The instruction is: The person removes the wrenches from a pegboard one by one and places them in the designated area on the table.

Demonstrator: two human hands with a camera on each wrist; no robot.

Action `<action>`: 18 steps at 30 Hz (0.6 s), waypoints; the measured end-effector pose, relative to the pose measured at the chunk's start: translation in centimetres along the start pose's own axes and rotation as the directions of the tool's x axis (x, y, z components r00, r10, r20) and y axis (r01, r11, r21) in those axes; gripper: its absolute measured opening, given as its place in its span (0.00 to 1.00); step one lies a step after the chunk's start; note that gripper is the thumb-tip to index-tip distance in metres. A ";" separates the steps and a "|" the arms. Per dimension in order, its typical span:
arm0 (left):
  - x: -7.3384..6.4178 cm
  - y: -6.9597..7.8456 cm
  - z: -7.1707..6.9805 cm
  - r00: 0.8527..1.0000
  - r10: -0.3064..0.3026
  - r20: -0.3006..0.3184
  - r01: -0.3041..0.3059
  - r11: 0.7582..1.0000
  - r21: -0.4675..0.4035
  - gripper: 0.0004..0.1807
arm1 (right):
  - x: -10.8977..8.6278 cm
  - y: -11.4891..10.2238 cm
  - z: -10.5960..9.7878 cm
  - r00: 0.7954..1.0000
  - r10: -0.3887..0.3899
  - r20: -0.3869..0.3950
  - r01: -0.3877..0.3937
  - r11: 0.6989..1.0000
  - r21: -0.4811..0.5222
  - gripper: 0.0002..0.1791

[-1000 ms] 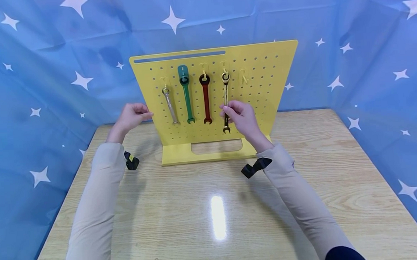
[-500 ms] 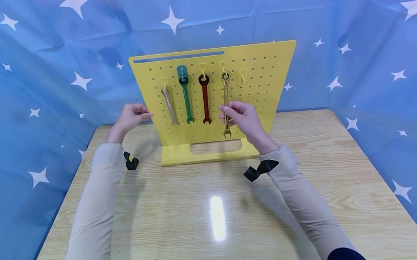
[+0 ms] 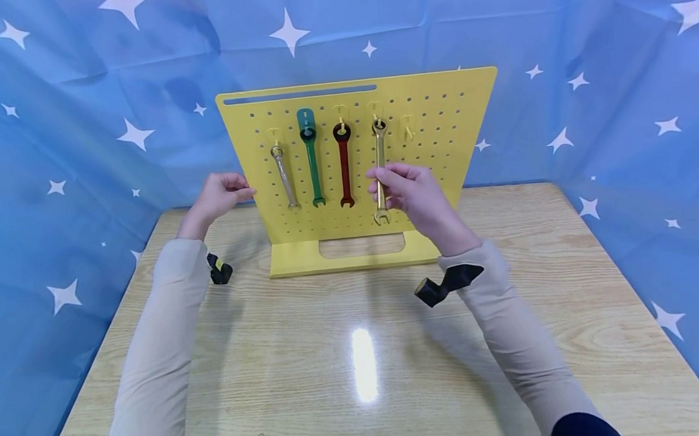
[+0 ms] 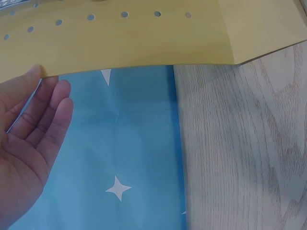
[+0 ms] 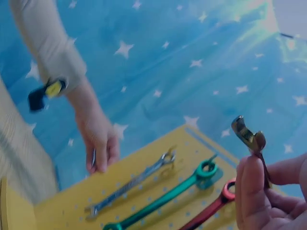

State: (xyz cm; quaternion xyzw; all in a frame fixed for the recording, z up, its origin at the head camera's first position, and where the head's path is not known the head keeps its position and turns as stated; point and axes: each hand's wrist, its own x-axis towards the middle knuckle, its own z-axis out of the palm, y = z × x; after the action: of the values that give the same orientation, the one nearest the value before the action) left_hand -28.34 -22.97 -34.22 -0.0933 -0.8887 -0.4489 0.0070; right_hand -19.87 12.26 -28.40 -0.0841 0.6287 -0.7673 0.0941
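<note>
The person's right grip (image 3: 408, 192) is closed around the gold wrench (image 3: 380, 150), with thumb and fingers pinching the shaft. This wrench is nearly upright before the yellow board (image 3: 333, 222), its ring end at a hook (image 3: 375, 114); whether it hangs there, I cannot tell. To its left hang the red wrench (image 3: 345, 169), the green wrench (image 3: 313, 171) and the tilted silver wrench (image 3: 285, 178). The left grip (image 3: 218, 196) pinches the board's left edge. The board stands on the wooden surface (image 3: 302, 350).

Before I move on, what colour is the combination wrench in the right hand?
Shiny gold; the head view shows the combination wrench best.
</note>
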 end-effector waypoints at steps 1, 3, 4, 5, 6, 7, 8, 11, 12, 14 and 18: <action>0.0 -0.1 0.0 1.000 0.002 -0.001 -0.002 1.000 0.003 0.09 | 0.0 -0.2 0.0 1.000 0.015 0.005 -0.015 1.000 0.018 0.07; 0.1 -0.1 0.1 1.000 0.006 -0.004 -0.006 1.000 0.009 0.09 | -0.1 -0.7 0.0 0.999 0.040 0.012 -0.040 0.998 0.046 0.07; 0.1 -0.1 0.1 1.000 0.009 -0.006 -0.008 1.000 0.010 0.09 | -0.1 -0.9 0.0 0.999 0.048 0.015 -0.049 0.997 0.056 0.07; 0.1 -0.1 0.1 1.000 0.009 -0.006 -0.009 1.000 0.010 0.09 | -0.1 -1.1 0.0 0.998 0.054 0.018 -0.055 0.997 0.061 0.08; 0.1 -0.1 0.1 1.000 0.009 -0.006 -0.009 1.000 0.010 0.09 | -0.1 -1.3 0.0 0.998 0.059 0.019 -0.060 0.996 0.065 0.08; 0.1 -0.1 0.1 1.000 0.009 -0.006 -0.009 1.000 0.009 0.09 | -0.1 -1.5 -0.1 0.998 0.063 0.018 -0.064 0.995 0.071 0.08; 0.1 -0.1 0.1 1.000 0.009 -0.006 -0.009 1.000 0.008 0.09 | -0.1 -1.7 -0.1 0.998 0.065 0.015 -0.066 0.995 0.075 0.08; 0.0 0.0 0.0 1.000 0.008 -0.004 -0.008 1.000 0.007 0.09 | -0.2 -2.2 -0.2 0.998 0.062 0.015 -0.063 0.995 0.078 0.08; 0.0 0.0 0.0 1.000 0.007 -0.005 -0.006 1.000 0.008 0.09 | -0.2 -2.3 -0.3 0.998 0.060 0.015 -0.062 0.995 0.078 0.09; -0.1 0.0 0.0 1.000 0.006 -0.006 -0.006 1.000 0.010 0.09 | -0.3 -2.6 -0.3 0.998 0.058 0.016 -0.060 0.996 0.072 0.09; -0.1 0.0 0.0 1.000 0.014 -0.007 -0.014 1.000 0.004 0.10 | -0.6 -3.1 -0.5 0.998 0.062 0.025 -0.064 0.995 0.075 0.09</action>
State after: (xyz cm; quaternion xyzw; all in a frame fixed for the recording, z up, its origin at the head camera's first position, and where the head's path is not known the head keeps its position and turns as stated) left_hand -28.27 -22.99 -34.27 -0.0981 -0.8889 -0.4472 0.0137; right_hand -19.55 13.43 -25.50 -0.0692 0.6005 -0.7862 0.1283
